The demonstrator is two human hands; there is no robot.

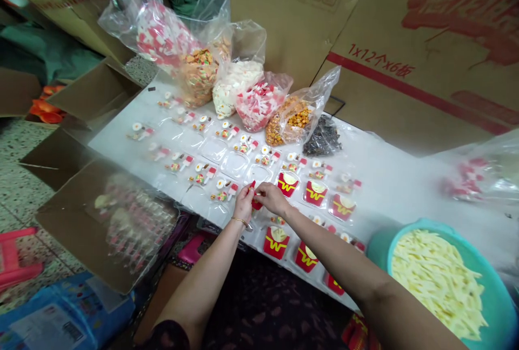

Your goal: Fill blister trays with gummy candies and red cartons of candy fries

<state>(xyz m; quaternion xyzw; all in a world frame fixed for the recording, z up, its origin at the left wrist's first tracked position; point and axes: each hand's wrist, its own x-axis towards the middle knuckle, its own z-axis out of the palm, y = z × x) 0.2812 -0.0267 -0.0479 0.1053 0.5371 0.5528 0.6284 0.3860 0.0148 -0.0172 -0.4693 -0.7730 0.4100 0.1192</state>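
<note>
My left hand and my right hand meet over the near edge of the white table. Between my pinched fingers is a small red toy fries carton, mostly hidden by them. Just right of my right hand, a red fries carton with a yellow W sits in a clear blister tray. More such cartons lie in the trays below my right forearm. To the left, tray compartments hold tiny toy foods, among them eggs, pizzas and red-and-pink popsicles.
Clear bags of small pieces line the table's back edge, before a large cardboard box. A teal tub of pale yellow toy fries stands at right. An open carton of packed trays is at left.
</note>
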